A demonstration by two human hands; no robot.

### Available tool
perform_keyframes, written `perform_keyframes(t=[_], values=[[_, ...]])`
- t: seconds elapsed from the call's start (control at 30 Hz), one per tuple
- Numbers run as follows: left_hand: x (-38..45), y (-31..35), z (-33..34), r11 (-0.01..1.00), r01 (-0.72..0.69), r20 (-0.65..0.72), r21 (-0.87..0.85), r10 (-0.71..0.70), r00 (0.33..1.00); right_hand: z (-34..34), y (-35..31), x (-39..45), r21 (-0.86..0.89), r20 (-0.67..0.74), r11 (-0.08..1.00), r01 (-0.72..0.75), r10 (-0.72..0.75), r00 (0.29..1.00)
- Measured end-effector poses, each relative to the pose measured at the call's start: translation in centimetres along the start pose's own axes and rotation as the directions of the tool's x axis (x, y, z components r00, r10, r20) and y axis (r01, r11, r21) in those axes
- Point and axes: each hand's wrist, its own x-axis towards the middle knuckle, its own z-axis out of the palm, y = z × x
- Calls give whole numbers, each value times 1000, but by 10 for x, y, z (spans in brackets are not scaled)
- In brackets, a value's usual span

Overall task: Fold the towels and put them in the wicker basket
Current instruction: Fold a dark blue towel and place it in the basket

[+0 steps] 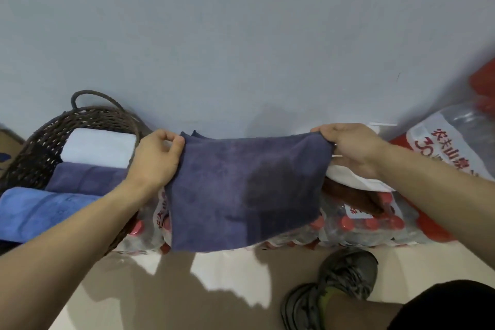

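The left hand [155,161] and right hand [351,147] each pinch an upper corner of a dark blue towel [241,190], fingers clamped on the cloth; the towel hangs doubled in the air, above shrink-wrapped packs of red-capped water bottles [361,225]

Risks, as judged:
- At the left corner two layer tips stand apart, so the edges look misaligned; a fold made from this hold would likely come out skewed
- The grip is by the corners only; a loosened pinch would probably drop the towel onto the bottle packs or the floor [227,276]
- The lower hem hangs near the bottle caps and could drag across them during the next fold

Surroundings:
- The wicker basket [40,147] stands to the left against the wall, holding a folded white towel [99,147], a folded purple-blue towel [85,177] and a folded light blue towel [40,211]; space left appears limited
- White cloth [356,182] and a brown item lie on the packs beneath the right hand
- No tabletop is in view
- The left forearm crosses the basket's near side, in the path of placement
- A shoe [345,273] rests on the floor below
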Motion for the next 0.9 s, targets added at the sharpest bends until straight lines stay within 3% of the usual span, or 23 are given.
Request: perform_keyframes(t=[0.07,0.17,0.4,0.57,0.63,0.7,0.8,0.9], values=[[16,-9,15,997,4,5,76,-4,1000,9,8,19,-74,-97,996,40,-47,994],[30,-22,38,986,20,74,165,-32,997,19,19,52,-367,-215,925,102,-191,958],[71,-37,59,957,-6,109,289,-27,994,43,52,105,-485,-286,873,62,-225,932],[83,-42,70,857,-86,97,508,42,994,44,70,123,-599,-184,794,104,-263,947],[83,-45,73,818,-123,88,562,89,992,41,70,126,-679,-97,725,119,-250,963],[85,-46,75,802,-107,118,588,46,992,36,64,131,-756,-17,645,111,-189,982],[87,-45,73,853,-96,124,514,37,992,35,54,131,-774,11,630,64,-87,996],[82,-41,70,931,-163,61,325,152,987,39,53,128,-715,-18,692,101,-163,987]])
